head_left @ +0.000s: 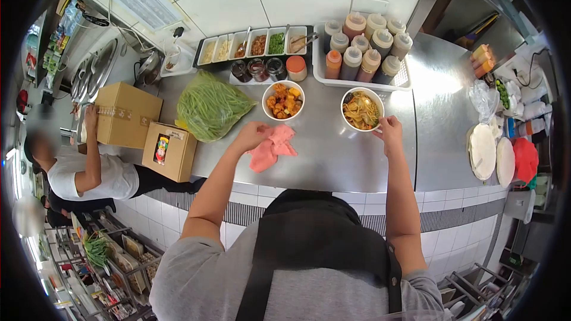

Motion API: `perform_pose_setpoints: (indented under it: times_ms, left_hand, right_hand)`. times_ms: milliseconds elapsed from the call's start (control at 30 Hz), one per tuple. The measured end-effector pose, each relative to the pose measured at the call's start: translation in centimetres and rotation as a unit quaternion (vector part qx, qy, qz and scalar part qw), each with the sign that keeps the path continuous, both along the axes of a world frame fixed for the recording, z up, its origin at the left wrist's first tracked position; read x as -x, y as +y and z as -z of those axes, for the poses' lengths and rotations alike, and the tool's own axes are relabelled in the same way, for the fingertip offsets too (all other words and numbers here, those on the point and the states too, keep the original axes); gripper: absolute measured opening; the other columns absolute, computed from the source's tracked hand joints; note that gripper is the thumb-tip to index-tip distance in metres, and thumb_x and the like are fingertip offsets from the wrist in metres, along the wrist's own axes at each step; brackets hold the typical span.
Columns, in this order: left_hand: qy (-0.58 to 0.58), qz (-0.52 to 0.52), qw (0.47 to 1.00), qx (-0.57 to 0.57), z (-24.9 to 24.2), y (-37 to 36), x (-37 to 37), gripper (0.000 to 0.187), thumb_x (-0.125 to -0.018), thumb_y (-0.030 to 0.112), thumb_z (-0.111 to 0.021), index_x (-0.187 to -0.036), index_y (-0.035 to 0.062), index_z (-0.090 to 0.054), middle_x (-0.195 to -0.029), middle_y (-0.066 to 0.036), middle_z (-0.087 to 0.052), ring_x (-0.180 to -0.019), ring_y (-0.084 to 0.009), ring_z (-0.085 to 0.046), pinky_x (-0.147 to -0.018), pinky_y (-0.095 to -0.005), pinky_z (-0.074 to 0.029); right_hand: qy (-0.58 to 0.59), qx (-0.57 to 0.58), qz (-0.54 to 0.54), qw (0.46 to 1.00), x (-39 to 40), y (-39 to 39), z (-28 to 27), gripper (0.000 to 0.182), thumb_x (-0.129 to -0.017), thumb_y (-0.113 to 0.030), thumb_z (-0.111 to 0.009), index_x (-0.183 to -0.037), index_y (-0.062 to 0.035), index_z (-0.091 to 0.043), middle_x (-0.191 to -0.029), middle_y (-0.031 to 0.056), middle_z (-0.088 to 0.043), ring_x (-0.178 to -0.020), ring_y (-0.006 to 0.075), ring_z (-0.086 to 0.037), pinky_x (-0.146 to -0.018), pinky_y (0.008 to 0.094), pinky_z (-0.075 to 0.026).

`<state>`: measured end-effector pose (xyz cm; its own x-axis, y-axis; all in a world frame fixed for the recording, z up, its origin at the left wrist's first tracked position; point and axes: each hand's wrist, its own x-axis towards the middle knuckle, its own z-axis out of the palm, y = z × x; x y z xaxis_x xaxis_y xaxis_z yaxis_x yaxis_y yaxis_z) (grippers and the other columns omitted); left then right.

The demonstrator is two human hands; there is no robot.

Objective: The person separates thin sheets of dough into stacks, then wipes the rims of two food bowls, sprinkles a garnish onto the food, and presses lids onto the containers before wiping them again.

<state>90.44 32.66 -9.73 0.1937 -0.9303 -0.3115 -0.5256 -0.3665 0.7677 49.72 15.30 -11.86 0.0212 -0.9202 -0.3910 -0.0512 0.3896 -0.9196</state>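
My left hand (254, 135) is closed on a crumpled pink cloth (272, 150) that hangs over the steel counter. At the right, my right hand (389, 129) grips the lower right rim of a white bowl of noodles (363, 110), thumb and fingers at its edge. A second white bowl (283, 100), filled with orange-red chunks of food, stands beyond the cloth, touched by neither hand. Left of that bowl lies a clear bag of long green vegetables (213, 107).
A white basket (369, 83) of squeeze bottles stands behind the noodles. Topping trays (259, 46) and several jars (296, 69) line the back. Cardboard boxes (128, 116) stand at left, where another person in a white shirt (95, 172) has a hand on one.
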Motion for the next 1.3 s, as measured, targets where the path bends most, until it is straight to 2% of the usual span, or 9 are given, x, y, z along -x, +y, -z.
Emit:
perform_pose_setpoints:
  times_ms: [100,267,400,567,767,833,967,1100,1300]
  left_hand:
    - [-0.123,-0.106,0.986,0.038,2.5,-2.4,0.5,0.035,-0.080,0.025,-0.076,-0.092,-0.0062,-0.067,-0.083,-0.015,-0.072,-0.072,-0.0255,-0.069,-0.066,-0.0387,-0.054]
    - [0.200,-0.357,0.911,0.044,4.3,-4.2,2.4,0.026,-0.081,0.018,-0.077,-0.083,-0.0047,-0.064,-0.077,-0.015,-0.068,-0.062,-0.0218,-0.067,-0.052,-0.0336,-0.051]
    - [0.142,-0.342,0.926,0.074,2.9,-4.7,4.3,0.018,-0.083,0.007,-0.070,-0.089,-0.0084,-0.061,-0.077,-0.012,-0.065,-0.065,-0.0196,-0.069,-0.055,-0.0308,-0.058]
    - [0.358,-0.306,0.879,0.081,3.7,-5.0,11.2,0.019,-0.084,0.002,-0.062,-0.098,-0.0113,-0.059,-0.092,-0.017,-0.067,-0.073,-0.0252,-0.070,-0.068,-0.0295,-0.062]
    - [0.431,-0.220,0.874,0.041,3.8,-6.8,28.1,0.007,-0.088,-0.003,-0.058,-0.093,-0.0043,-0.053,-0.096,-0.018,-0.063,-0.078,-0.0256,-0.069,-0.069,-0.0329,-0.064]
    - [0.440,-0.205,0.873,0.040,5.0,-8.6,34.0,0.009,-0.090,-0.003,-0.055,-0.096,-0.0045,-0.049,-0.096,-0.018,-0.060,-0.079,-0.0260,-0.068,-0.070,-0.0354,-0.064]
    - [0.422,-0.291,0.851,0.110,7.5,-11.9,45.2,0.026,-0.094,0.010,-0.063,-0.106,-0.0052,-0.046,-0.092,-0.014,-0.056,-0.066,-0.0267,-0.062,-0.072,-0.0409,-0.064]
    - [0.466,-0.386,0.786,0.122,7.4,-12.4,53.6,0.033,-0.098,0.031,-0.063,-0.105,0.0025,-0.047,-0.083,-0.006,-0.052,-0.056,-0.0206,-0.054,-0.062,-0.0352,-0.060]
    - [0.305,0.086,0.948,-0.025,9.0,-3.9,69.1,0.033,-0.101,0.040,-0.055,-0.090,0.0089,-0.057,-0.066,0.000,-0.051,-0.052,-0.0093,-0.050,-0.045,-0.0266,-0.042]
  right_hand:
    - [0.040,0.008,0.010,0.999,0.3,-0.1,1.2,0.016,-0.094,-0.014,-0.059,-0.093,0.0011,-0.054,-0.093,0.0103,-0.058,-0.084,0.0181,-0.063,-0.069,0.0335,-0.062]
    - [0.014,-0.011,0.061,0.998,2.2,2.6,0.7,0.017,-0.093,-0.013,-0.058,-0.096,0.0029,-0.052,-0.096,0.0122,-0.058,-0.085,0.0210,-0.064,-0.070,0.0348,-0.062]
    - [-0.031,-0.015,0.146,0.989,7.3,6.2,0.6,0.022,-0.094,-0.012,-0.056,-0.103,0.0082,-0.052,-0.101,0.0171,-0.060,-0.090,0.0274,-0.067,-0.073,0.0376,-0.063]
    - [-0.075,0.001,0.249,0.966,17.2,7.7,2.3,0.026,-0.095,-0.010,-0.053,-0.110,0.0108,-0.053,-0.103,0.0186,-0.062,-0.083,0.0283,-0.068,-0.072,0.0378,-0.064]
    - [-0.134,0.026,0.273,0.952,27.7,6.6,2.3,0.032,-0.099,-0.021,-0.057,-0.114,0.0074,-0.055,-0.120,0.0171,-0.059,-0.116,0.0320,-0.059,-0.091,0.0448,-0.056]
    - [-0.109,0.020,0.165,0.980,31.3,7.9,0.4,0.036,-0.100,-0.029,-0.058,-0.119,0.0017,-0.056,-0.126,0.0131,-0.059,-0.126,0.0266,-0.052,-0.096,0.0441,-0.051]
    - [-0.076,0.013,0.092,0.993,39.7,16.0,1.4,0.033,-0.099,-0.029,-0.058,-0.116,-0.0012,-0.061,-0.122,0.0116,-0.063,-0.116,0.0238,-0.060,-0.090,0.0390,-0.053]
    - [-0.058,-0.086,0.229,0.968,48.7,24.8,5.1,0.026,-0.096,-0.027,-0.062,-0.107,-0.0040,-0.065,-0.107,0.0065,-0.068,-0.099,0.0169,-0.065,-0.080,0.0318,-0.053]
    - [-0.053,-0.098,0.355,0.928,58.8,29.7,6.9,0.019,-0.095,-0.023,-0.065,-0.101,-0.0056,-0.064,-0.101,0.0038,-0.068,-0.087,0.0124,-0.063,-0.073,0.0291,-0.053]
